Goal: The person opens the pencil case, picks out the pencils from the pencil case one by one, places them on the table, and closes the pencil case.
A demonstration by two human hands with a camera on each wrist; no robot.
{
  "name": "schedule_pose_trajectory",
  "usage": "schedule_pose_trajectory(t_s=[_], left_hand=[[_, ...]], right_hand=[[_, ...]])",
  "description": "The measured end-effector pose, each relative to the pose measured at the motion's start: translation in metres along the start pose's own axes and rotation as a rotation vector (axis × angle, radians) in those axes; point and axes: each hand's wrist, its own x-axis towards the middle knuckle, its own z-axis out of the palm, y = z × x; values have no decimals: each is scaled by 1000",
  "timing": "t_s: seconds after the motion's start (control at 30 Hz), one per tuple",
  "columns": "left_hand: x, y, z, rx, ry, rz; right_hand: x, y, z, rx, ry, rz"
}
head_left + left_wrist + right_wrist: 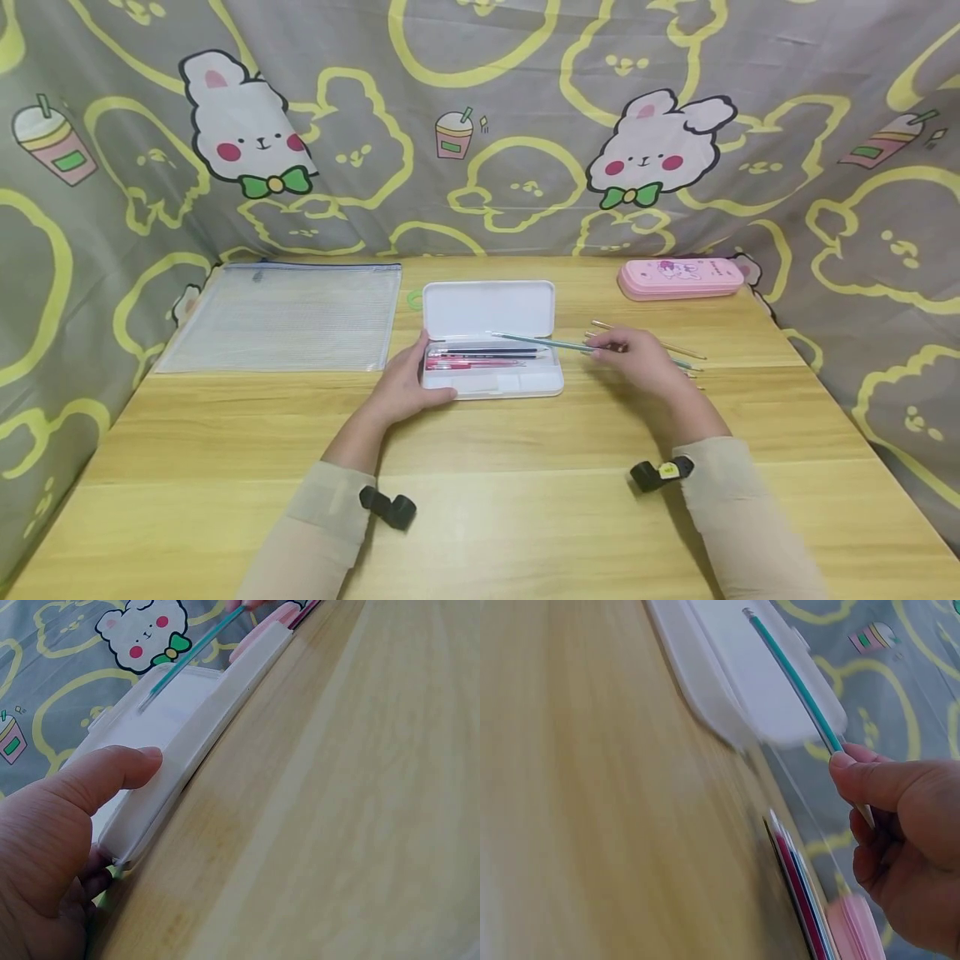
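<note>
A white pencil case [489, 310] lies open on the table, lid tipped back, with several dark and red pencils [480, 358] inside. My left hand [405, 385] grips its left end, the thumb [135, 769] on the front wall and the fingers partly hidden behind the end. Between thumb and fingers, my right hand [633, 358] pinches a teal pencil [787, 667] near its sharpened end. The pencil's other end reaches left over the case, in front of the lid. Under and beside the right hand lie several loose pencils [682, 350], partly covered by it.
A pink pencil case [678, 282] with a bunny print sits at the back right. On the left lies a translucent mesh zip pouch [285, 321]. A green ring-shaped thing [415, 298] shows behind the white case. A patterned curtain [525, 125] hangs along the table's back edge.
</note>
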Motion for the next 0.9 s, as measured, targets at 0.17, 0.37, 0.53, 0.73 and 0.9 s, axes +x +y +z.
schedule_pose_trajectory(t_s=[0.17,0.37,0.53,0.73,0.9], left_hand=[[0,-1,0,1,-1,-1],[0,-3,0,-5,10,19],[1,-3,0,-22,15,30],[1,-3,1,-17,10,20],[1,-1,1,-22,3,12]], right_hand=[[-26,25,-22,-56,75,43],[-56,50,-42,-64,123,83],[-74,66,-51,-101,118,118],[-83,78,-52,-146,104,151],[-83,82,-51,-158,91,152]])
